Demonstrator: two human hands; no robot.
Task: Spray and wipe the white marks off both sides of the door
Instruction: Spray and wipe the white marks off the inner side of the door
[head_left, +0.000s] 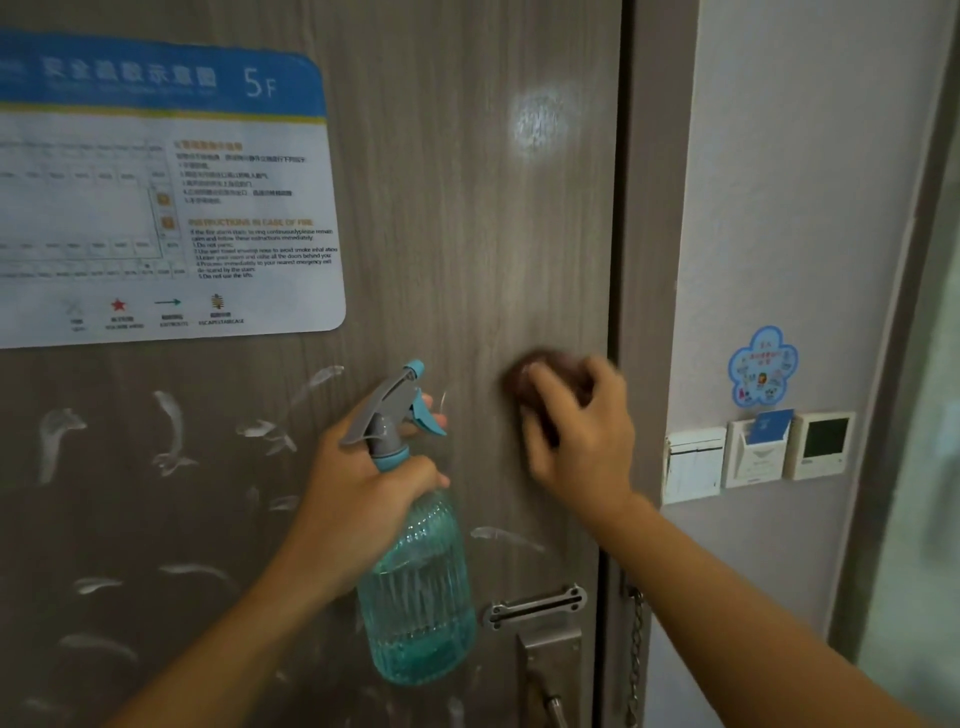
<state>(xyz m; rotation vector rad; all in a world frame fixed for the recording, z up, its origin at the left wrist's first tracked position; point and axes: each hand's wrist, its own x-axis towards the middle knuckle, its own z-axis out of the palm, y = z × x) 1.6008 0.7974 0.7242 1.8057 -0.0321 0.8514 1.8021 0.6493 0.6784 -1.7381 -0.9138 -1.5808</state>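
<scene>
Evacuation notice (156, 197), chain latch (535, 605), flower sticker (762, 366), card slot (756, 452) between wall switch (693, 465) and thermostat (821, 444)

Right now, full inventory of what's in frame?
door: 1, grey-brown woodgrain, fills left and centre
white marks: many, lower door; one round patch upper right
evacuation poster: 1, blue and white, upper left of door
spray bottle: 1, teal with grey head, centre
cloth: 1, dark brown, against door
door guard: 1, metal, above lever handle
chain: 1, metal, frame
flower sticker: 1, blue, wall
wall panels: 3, white, below sticker
hands: left grips bottle, right presses cloth
</scene>
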